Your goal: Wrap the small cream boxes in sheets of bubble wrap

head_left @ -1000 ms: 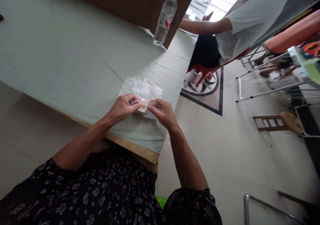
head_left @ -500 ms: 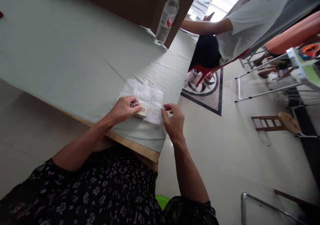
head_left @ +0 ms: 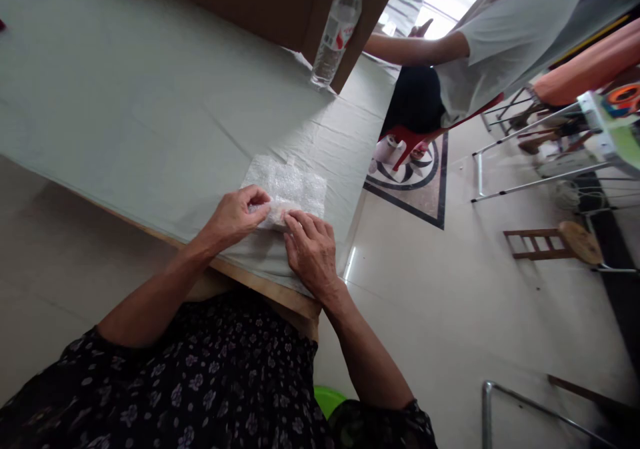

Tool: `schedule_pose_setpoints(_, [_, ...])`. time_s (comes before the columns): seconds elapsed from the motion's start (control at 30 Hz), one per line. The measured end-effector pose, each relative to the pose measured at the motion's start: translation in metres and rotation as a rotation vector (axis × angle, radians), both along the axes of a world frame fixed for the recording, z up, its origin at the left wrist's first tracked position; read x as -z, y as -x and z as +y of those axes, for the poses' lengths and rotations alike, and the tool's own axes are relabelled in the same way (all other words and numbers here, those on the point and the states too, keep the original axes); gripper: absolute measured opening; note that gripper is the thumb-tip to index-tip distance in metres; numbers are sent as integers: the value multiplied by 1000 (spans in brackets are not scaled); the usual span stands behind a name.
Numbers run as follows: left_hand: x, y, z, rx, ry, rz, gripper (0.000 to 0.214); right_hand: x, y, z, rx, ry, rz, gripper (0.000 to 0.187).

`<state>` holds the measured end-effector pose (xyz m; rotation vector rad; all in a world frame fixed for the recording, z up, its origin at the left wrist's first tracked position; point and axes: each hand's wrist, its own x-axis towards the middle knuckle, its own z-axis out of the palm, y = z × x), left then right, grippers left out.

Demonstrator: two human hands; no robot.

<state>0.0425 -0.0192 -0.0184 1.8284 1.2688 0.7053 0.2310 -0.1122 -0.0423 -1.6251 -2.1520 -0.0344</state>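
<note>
A sheet of clear bubble wrap (head_left: 293, 186) lies on the pale green tablecloth (head_left: 150, 116) near the table's right corner. Its near edge is folded over a small pale object that I cannot make out under the wrap. My left hand (head_left: 235, 216) pinches that folded edge from the left, fingers curled. My right hand (head_left: 310, 252) rests on the near edge of the wrap from the right, fingers pressed down together on the fold.
A clear plastic water bottle (head_left: 336, 30) stands beside a large brown cardboard box (head_left: 260, 2) at the far side. Another person in a white shirt (head_left: 490, 42) sits on a red chair at the right. A wooden stool (head_left: 560, 246) and metal frames stand on the tiled floor.
My right hand let go of the small object, swung out past the table edge, then came back onto the bubble wrap. The wrap's near edge now covers the object.
</note>
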Motion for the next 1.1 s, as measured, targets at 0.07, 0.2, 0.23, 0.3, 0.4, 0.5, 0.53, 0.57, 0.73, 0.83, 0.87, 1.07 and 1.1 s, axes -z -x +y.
schedule_pose_setpoints(0.07, [2,11,3,-55,8,54,20,-3,0,1,-16,12,-31,37])
schedule_pose_setpoints(0.2, [5,25,8,-169,-13,150,23,-7,2,10,9,53,-87,34])
schedule_pose_setpoints(0.23, [5,27,8,-192,-10,164,27,-7,3,13,17,55,-94,33])
schedule_pose_setpoints(0.3, [3,31,7,-215,8,210,38,-7,3,17,18,46,-104,32])
schedule_pose_setpoints(0.4, [0,34,7,-209,58,302,55,-7,2,19,-4,23,-126,32])
schedule_pose_setpoints(0.5, [-2,34,9,-200,79,375,59,-8,1,20,-20,9,-149,32])
schedule_pose_setpoints(0.53, [-2,33,10,-203,77,394,58,-9,1,21,-23,11,-156,32])
schedule_pose_setpoints(0.57, [-2,32,11,-206,73,412,56,-10,1,21,-26,16,-160,31])
schedule_pose_setpoints(0.73, [-2,29,18,-169,55,473,37,-12,1,24,-47,34,-156,29])
schedule_pose_setpoints(0.83, [-3,28,20,-98,68,496,34,-11,0,25,-43,24,-157,27])
schedule_pose_setpoints(0.87, [-3,28,20,-87,59,500,34,-11,0,25,-41,18,-159,27])
schedule_pose_setpoints(1.07, [-3,33,19,-260,-86,576,32,-11,-1,25,-57,-39,-176,25])
schedule_pose_setpoints(1.1, [-4,34,17,-261,-61,590,33,-11,-2,25,-56,-48,-179,24])
